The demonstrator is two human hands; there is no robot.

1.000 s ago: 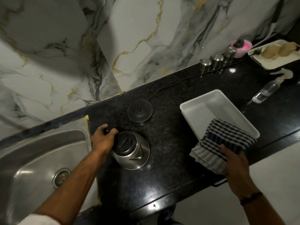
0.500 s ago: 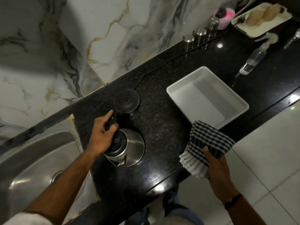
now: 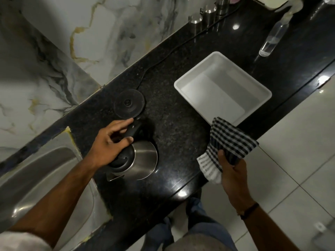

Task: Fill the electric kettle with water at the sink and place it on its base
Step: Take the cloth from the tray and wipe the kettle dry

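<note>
A steel electric kettle (image 3: pixel 143 161) with a black lid and handle sits on the black counter, tilted with its spout toward me. My left hand (image 3: pixel 110 141) is closed around its black handle. The round black base (image 3: pixel 129 103) lies just behind the kettle, its cord running back along the wall. The steel sink (image 3: pixel 41 180) is at the left. My right hand (image 3: pixel 233 173) grips a checked cloth (image 3: pixel 229 142) over the counter's front edge.
A white rectangular tray (image 3: pixel 194 80) stands right of the base. A clear spray bottle (image 3: pixel 272 40) lies at the far right. Several steel canisters (image 3: pixel 208 13) line the marble wall. Tiled floor lies below the counter edge.
My left hand has turned the kettle so its handle points toward the base and its spout toward me. My right hand has drawn the checked cloth off the white tray toward the counter edge.
</note>
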